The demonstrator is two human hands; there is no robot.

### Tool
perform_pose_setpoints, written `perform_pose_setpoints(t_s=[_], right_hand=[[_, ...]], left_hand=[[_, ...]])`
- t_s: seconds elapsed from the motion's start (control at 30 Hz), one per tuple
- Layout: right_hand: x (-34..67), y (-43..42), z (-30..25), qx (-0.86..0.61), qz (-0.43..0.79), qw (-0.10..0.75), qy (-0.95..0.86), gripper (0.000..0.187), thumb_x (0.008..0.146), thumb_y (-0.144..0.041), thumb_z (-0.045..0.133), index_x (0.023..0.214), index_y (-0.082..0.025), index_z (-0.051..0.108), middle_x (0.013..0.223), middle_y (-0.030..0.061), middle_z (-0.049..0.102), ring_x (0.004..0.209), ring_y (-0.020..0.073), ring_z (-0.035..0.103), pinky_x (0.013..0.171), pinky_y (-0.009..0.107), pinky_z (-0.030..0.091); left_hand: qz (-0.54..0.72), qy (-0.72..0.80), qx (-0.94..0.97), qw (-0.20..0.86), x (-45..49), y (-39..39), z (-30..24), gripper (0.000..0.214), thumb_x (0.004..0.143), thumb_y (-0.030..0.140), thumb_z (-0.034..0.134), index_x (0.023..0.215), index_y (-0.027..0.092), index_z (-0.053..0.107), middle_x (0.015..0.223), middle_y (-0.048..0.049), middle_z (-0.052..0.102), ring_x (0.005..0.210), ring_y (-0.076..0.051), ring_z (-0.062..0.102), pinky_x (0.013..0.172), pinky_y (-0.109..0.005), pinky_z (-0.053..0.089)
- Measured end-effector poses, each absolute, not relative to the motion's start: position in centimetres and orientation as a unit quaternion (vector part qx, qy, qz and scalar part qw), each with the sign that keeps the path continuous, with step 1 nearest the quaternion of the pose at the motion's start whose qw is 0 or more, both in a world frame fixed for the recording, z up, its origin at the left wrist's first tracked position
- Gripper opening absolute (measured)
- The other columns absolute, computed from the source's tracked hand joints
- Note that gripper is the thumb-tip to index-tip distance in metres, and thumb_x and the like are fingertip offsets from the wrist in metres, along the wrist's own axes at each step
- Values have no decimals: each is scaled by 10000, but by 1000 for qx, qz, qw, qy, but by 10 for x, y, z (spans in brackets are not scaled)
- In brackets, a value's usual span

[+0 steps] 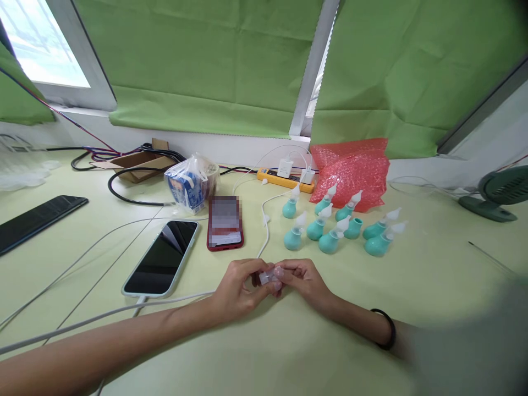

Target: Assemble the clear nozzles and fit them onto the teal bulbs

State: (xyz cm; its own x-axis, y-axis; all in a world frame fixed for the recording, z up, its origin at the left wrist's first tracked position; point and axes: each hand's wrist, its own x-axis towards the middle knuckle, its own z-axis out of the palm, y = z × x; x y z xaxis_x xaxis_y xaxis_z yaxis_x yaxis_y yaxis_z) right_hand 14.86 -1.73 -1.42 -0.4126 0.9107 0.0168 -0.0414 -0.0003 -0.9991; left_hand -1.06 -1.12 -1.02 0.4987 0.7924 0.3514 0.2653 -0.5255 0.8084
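Close together over the table, my left hand (pixel 242 287) and my right hand (pixel 304 281) both pinch a small clear plastic nozzle piece (pixel 268 276). Fingertips cover part of it, so its full shape is hidden. Beyond my right hand stand several teal rubber bulbs (pixel 329 242), most with a translucent pointed tip (pixel 342 224) on top. One teal bulb (pixel 353 228) among them shows an open neck. A red-cased phone (pixel 225 223) lies just beyond my left hand.
A light-cased phone (pixel 160 258) with a white cable lies left of my hands. Farther back are a plastic-wrapped blue package (pixel 190 184), a yellow power strip (pixel 284 180) and red bubble wrap (pixel 350 170). A green fan (pixel 501 192) stands far right; a black phone-like slab (pixel 41 220), far left.
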Motion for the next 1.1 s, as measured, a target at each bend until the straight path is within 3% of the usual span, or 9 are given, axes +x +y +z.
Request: perform_pose_setpoints(t_s=[0.23,0.57,0.77,0.93,1.0,1.1], right_hand=[[149,-16,-14,-395,597,413,-564,312,732,-411,534,654,-120,618,540,6,551,496,92,501,511,210,404],[151,-19,-17,-413,514,414,-627,239,738,-372,534,702,-138,571,581,6,544,544,101,495,525,216,395],[163,-22,-12,-399,283,452,-746,134,737,-269,522,813,-160,506,539,-22,506,473,93,440,444,215,340],[186,-16,28,-385,52,523,-759,33,720,-193,517,722,-193,484,586,-13,509,503,103,463,462,229,377],[197,-12,54,-427,-43,491,-758,42,700,-206,541,691,-201,500,605,-6,536,519,113,485,493,243,401],[216,-4,86,-509,-130,378,-763,33,688,-245,534,691,-212,536,594,-8,565,499,116,484,508,249,408]], left_hand=[[374,369,780,340,-9,-10,-13,303,671,302,607,894,99,637,723,-71,667,586,-141,558,540,-230,429],[358,320,776,408,-11,-10,-7,238,740,237,529,925,118,618,755,-65,656,656,-148,568,560,-222,430],[371,360,748,416,-11,-10,-9,202,699,216,547,870,108,556,723,-48,608,638,-134,548,595,-234,439],[366,376,741,418,-11,-11,-12,70,660,160,531,708,137,485,660,-18,566,568,-100,490,555,-214,416],[371,366,748,410,-12,-11,-13,69,640,137,527,673,144,466,639,-10,556,539,-90,466,530,-204,403],[382,346,770,376,-13,-12,-14,90,605,113,528,651,147,459,600,1,532,510,-86,442,503,-201,384]])
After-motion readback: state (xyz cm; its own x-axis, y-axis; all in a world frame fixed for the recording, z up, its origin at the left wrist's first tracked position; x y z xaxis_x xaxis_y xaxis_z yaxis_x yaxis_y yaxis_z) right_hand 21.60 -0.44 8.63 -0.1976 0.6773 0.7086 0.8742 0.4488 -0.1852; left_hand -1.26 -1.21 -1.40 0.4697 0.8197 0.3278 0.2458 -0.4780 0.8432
